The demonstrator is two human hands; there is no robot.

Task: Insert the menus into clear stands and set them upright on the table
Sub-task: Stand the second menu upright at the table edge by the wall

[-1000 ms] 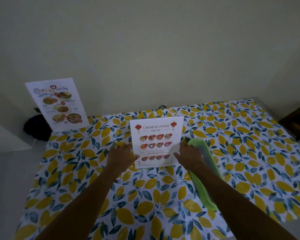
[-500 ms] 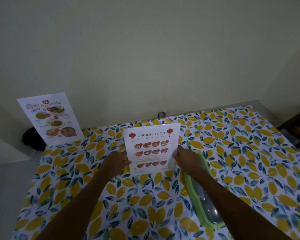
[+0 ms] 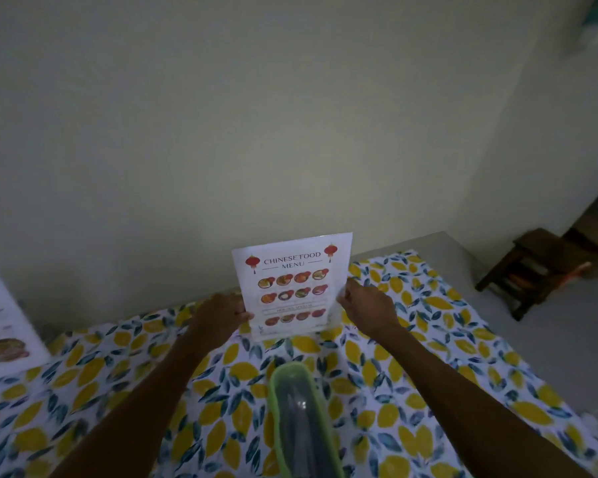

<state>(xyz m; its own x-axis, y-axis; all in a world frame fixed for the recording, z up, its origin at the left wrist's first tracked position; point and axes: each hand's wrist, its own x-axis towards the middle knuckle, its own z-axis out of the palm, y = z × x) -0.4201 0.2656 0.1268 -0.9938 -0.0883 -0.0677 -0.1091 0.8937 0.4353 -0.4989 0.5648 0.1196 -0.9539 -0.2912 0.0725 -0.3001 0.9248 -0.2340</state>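
Since half a second ago the view has swung: the second menu point(image 3: 0, 326), then in full view at upper left, is now cut off by the left edge of the frame, standing tilted back on the surface point(image 3: 446, 339) with its lemon-print cloth. The Chinese food menu point(image 3: 292, 284) has shifted from centre-left to just right of centre and stands upright, its top edge now rising above the far edge of the surface against the wall point(image 3: 256, 132). The left hand point(image 3: 220, 313) grips its lower left edge, fingers curled on the sheet; the right hand point(image 3: 368, 307) pinches the lower right edge. The clear stand around it is hard to make out; only a glassy lip shows at the menu's foot. The green-rimmed container point(image 3: 302, 422), earlier under the right forearm, now lies between the two forearms at bottom centre. Open cloth lies to the right of the right hand up to the surface's right edge; beyond it, at right, a dark wooden stool point(image 3: 539, 267) stands on the floor.
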